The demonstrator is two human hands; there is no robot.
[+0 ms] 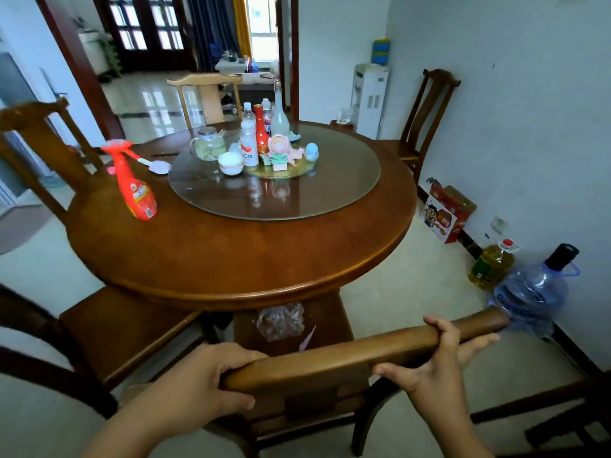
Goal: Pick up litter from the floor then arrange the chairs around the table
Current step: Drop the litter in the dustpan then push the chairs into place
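I stand at the near side of a round wooden table [211,259]. Both my hands grip the top rail of a dark wooden chair [317,361] whose seat is pushed under the table's near edge. My left hand [211,385] wraps the rail's left end. My right hand [439,358] holds it further right. On that chair's seat lie a crumpled clear plastic bag [281,320] and a pink scrap [307,337]. Another chair [119,328] stands at the left with its seat partly under the table.
More chairs stand at the far left [39,143], far side [208,94] and right wall [426,107]. A red spray bottle [135,186] and a glass turntable [330,190] with bottles are on the table. An oil jug [492,266], water jug [529,295] and red box [446,213] line the right wall.
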